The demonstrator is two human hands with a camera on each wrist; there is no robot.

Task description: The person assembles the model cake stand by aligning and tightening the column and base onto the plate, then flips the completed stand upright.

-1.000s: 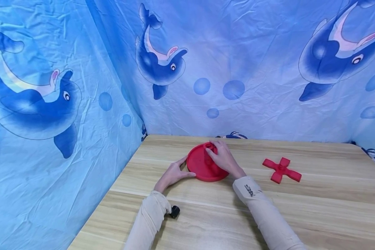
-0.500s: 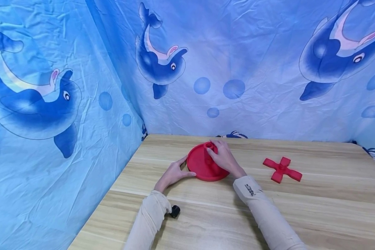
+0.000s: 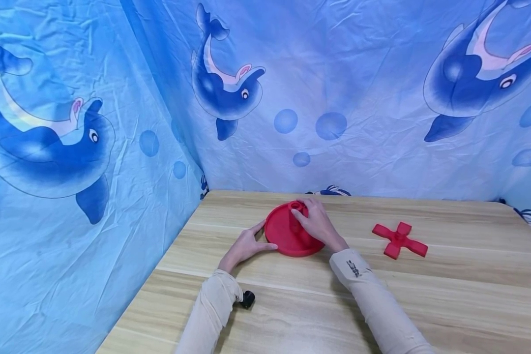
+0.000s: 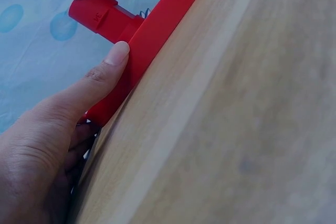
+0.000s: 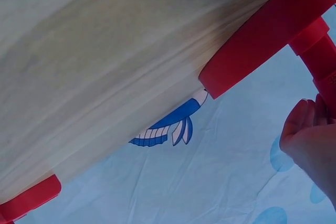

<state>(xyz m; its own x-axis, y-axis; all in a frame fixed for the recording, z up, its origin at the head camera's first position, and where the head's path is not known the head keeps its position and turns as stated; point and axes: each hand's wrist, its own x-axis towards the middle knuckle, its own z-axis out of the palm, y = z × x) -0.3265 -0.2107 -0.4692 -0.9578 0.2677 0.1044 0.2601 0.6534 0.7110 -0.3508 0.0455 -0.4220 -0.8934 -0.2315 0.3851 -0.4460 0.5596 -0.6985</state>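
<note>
A red round dish-like base (image 3: 283, 241) with a low rim lies flat on the table. From it rises a red hollow post (image 3: 294, 221), upright. My left hand (image 3: 244, 246) holds the base at its left side, the thumb on the near rim and the fingers round the far left. In the left wrist view the thumb lies against the rim of the base (image 4: 157, 30). My right hand (image 3: 316, 223) grips the upper part of the post; in the right wrist view its fingers curl at the post (image 5: 319, 59). The post's far side is hidden by that hand.
A red four-armed cross piece (image 3: 399, 241) with a short hub in its middle lies on the wooden table (image 3: 292, 314) to the right. Blue dolphin-print curtains (image 3: 363, 162) hang behind the table and at its left. A small black device (image 3: 248, 299) sits at the left cuff.
</note>
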